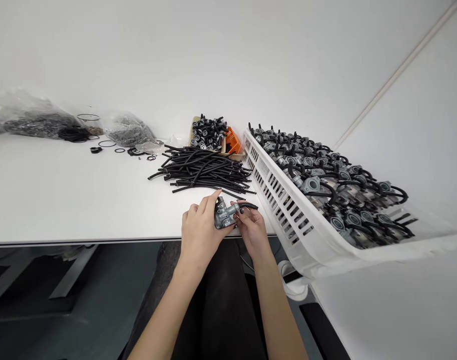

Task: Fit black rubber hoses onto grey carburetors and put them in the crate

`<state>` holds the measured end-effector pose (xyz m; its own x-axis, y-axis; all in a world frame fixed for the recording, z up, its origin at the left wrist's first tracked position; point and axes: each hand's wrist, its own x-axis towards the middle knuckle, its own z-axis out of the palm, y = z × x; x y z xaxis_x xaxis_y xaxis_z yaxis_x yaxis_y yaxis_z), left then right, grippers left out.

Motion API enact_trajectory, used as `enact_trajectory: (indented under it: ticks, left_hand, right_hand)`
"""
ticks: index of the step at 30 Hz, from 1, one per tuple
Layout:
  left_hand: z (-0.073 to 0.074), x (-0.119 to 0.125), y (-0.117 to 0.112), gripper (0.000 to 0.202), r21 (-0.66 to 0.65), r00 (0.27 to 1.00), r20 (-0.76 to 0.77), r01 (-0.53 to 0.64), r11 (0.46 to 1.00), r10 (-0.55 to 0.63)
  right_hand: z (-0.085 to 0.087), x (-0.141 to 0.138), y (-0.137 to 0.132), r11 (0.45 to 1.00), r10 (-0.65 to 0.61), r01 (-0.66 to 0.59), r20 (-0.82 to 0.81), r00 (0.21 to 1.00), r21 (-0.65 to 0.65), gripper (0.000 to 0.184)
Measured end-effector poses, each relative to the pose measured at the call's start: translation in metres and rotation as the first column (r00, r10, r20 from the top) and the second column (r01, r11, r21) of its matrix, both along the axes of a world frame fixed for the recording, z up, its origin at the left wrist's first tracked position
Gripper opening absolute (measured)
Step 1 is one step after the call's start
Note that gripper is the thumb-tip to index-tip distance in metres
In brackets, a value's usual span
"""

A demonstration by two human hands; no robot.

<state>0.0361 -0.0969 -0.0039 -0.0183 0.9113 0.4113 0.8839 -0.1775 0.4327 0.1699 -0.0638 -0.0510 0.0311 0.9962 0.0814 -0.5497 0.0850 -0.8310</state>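
Note:
A grey metal carburetor (224,216) is gripped in my left hand (200,225), just above the table's front edge. My right hand (252,227) pinches at its right side, where a short black hose (248,205) points off to the right. The fingers partly cover the joint between hose and metal. Just beyond my hands lies a loose pile of black rubber hoses (201,170). To the right stands a white slotted crate (279,200), filled with rows of carburetors (313,185) that carry black hoses.
Behind the hoses sits a tray of small black-and-silver parts (209,132) beside an orange bin (233,141). Clear plastic bags of metal parts (126,131) and black rings (107,143) lie on the left of the white table (81,200). The crate overhangs the table's front edge.

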Motion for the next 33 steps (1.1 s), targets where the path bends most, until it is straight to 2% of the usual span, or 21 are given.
enact_trajectory:
  ticks: [11,27,33]
  left_hand:
    - [0.0001,-0.0007,0.0007,0.07,0.006,1.0,0.005,0.009,1.0,-0.009]
    - [-0.002,-0.0015,0.0015,0.07,0.013,1.0,0.004,0.007,1.0,-0.007]
    - [-0.0017,0.0014,-0.0003,0.068,0.029,1.0,-0.024,-0.009,1.0,0.01]
  right_hand:
    - [0.0001,-0.0008,0.0004,1.0,-0.03,0.03,0.007,1.0,-0.006,0.025]
    - [0.0004,-0.0055,0.0008,0.993,-0.117,0.116,0.104,0.988,0.016,0.027]
    - [0.0043,-0.0081,-0.0001,0.995,-0.096,0.095,0.092,0.991,0.017,0.024]
